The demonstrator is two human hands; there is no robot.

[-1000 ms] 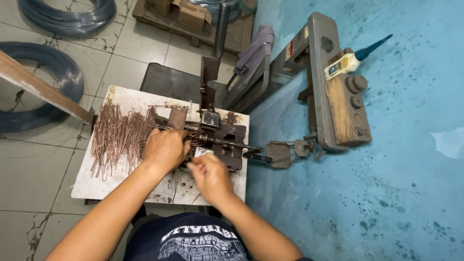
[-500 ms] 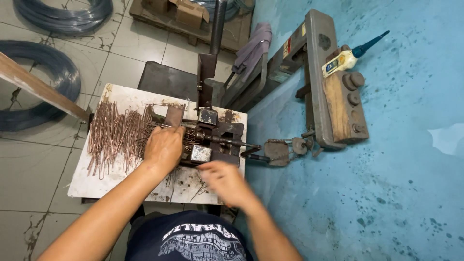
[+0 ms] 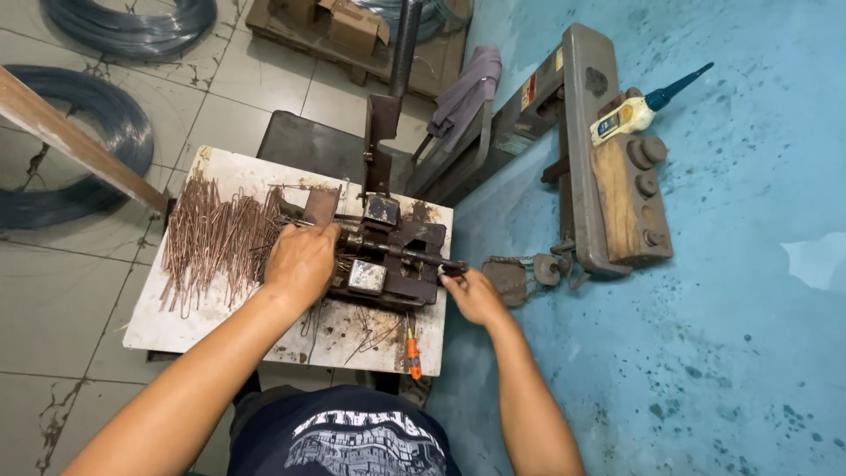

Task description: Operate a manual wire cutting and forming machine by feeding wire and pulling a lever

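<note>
A dark metal bending jig (image 3: 388, 256) is fixed on a worn white board (image 3: 220, 330). My left hand (image 3: 302, 258) rests closed at the jig's left side, over copper wire pieces that run into the tool. My right hand (image 3: 471, 295) grips the end of the jig's horizontal lever rod (image 3: 423, 257) at the board's right edge. A heap of bent copper wire pieces (image 3: 216, 238) lies on the board left of my left hand. An upright dark post (image 3: 381, 145) rises behind the jig.
An orange-handled screwdriver (image 3: 412, 348) lies near the board's front edge. A grey machine frame with a wooden block (image 3: 617, 189) and a yellow bottle (image 3: 624, 119) stands at right on a blue floor. Coils of dark wire (image 3: 79, 154) and a wooden plank (image 3: 75, 141) are at left.
My right hand moved from the front of the jig out to the right and took hold of the lever rod's end. My left hand stayed at the jig.
</note>
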